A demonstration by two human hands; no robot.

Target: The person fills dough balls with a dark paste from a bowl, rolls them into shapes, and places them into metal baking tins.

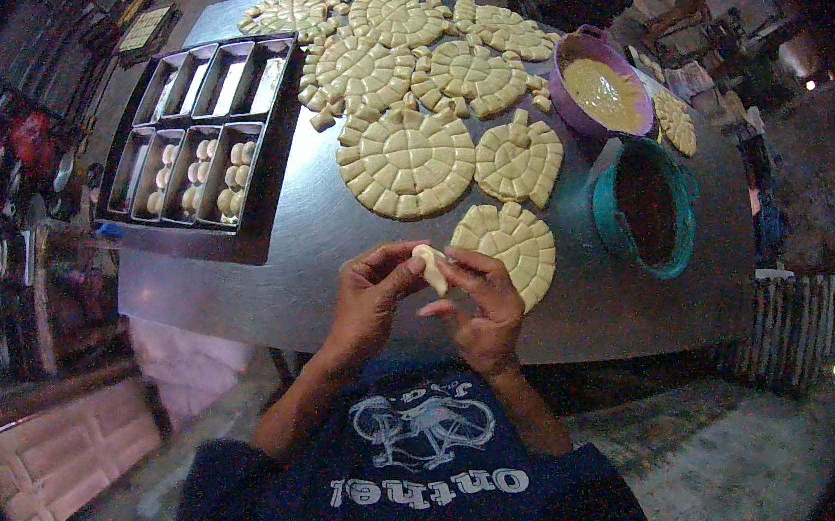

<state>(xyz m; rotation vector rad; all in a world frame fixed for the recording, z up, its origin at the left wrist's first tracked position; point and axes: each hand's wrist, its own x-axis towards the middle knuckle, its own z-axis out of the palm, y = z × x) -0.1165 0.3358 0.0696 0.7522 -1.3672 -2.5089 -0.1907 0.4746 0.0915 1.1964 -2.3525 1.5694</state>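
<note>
Pinching dough [432, 265] between partly closed left hand [372, 293] and right hand [488, 309]. Running lengthwise down between both, equally near each.

Flat grey metal table [289, 283]: smooth, semi-gloss. Dark rectangular metal loaf pans [270, 82], upper left of frame: shiny insides. Pale cream scored dough round [408, 161], centre: smooth, soft sheen. Round purple tub [562, 91] and round teal tub [605, 206], right: both look plastic. Navy shirt [291, 514], bottom: matt cloth.
</note>
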